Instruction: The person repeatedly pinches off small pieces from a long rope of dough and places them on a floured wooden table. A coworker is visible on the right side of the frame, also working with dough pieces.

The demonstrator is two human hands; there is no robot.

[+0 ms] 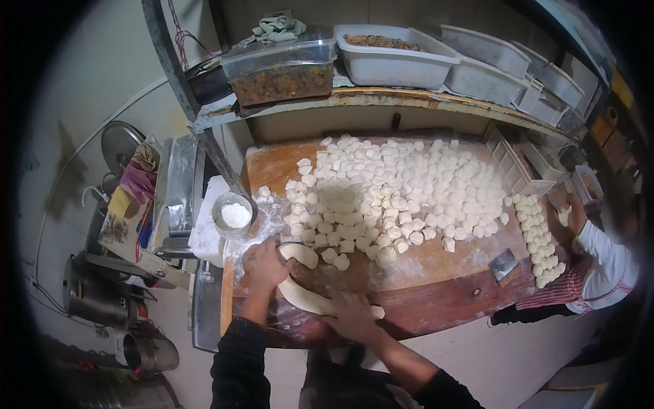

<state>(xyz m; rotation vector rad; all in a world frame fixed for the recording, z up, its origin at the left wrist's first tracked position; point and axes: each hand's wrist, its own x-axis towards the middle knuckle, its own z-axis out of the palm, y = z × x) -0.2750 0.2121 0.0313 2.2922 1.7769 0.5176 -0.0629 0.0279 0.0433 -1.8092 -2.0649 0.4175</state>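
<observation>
A thick pale dough rope (305, 298) lies along the front left of a floured wooden work board (424, 301). My left hand (264, 268) is closed over its left end, beside a thick rounded length of dough (299, 254); the hand hides whether the two join. Further right, my right hand (353, 316) holds the rope from above, and the rope's tip pokes out past it. Many small cut dough pieces (347, 219) are spread behind my hands, some stacked against each other and dusted with flour.
A bowl of flour (232, 216) stands at left by a metal shelf post (225, 161). A dough scraper (504, 265) lies at right, near a braided-looking row of dough (536, 240). A co-worker (603, 266) works at the right end. Overhead, a shelf (373, 98) bears filling tubs (283, 76).
</observation>
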